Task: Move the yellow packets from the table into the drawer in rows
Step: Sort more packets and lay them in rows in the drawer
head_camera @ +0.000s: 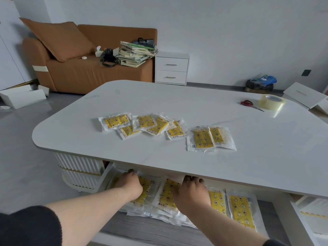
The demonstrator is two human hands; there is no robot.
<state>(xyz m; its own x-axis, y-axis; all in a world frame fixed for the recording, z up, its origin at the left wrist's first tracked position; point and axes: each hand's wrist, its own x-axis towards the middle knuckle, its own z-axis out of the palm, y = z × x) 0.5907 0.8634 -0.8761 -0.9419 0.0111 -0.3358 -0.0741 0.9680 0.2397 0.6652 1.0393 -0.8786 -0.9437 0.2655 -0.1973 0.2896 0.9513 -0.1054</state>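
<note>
**Settling packets into rows inside the open drawer**

Both hands were down in the drawer [107, 175], which stood pulled out beneath the near edge of the surface [177, 102]. The left hand [130, 184] lay palm-down on the packets at the drawer's left end, fingers stretched toward the far wall, apparently pressing them flat so they would not slide. The right hand [191, 191] rested on the packets near the middle. Its fingertips were in shadow under the surface edge, with a white packet edge just beside its thumb, so I could not tell whether it was pinching that packet or only pushing it.

The packets in the drawer [241, 212] lay side by side with their long sides running near to far. Those on the right sat neatly, while those under the hands overlapped and were tilted. That probably explains both hands working there, squaring the row.

More yellow packets [144, 121] waited on the surface in a loose overlapping cluster, with a pair [202, 139] lying to its right and nearer the drawer. The task looked roughly half done.

Scissors [247, 103] and a roll of tape [270, 102] sat at the far right, well apart from the work.
</note>
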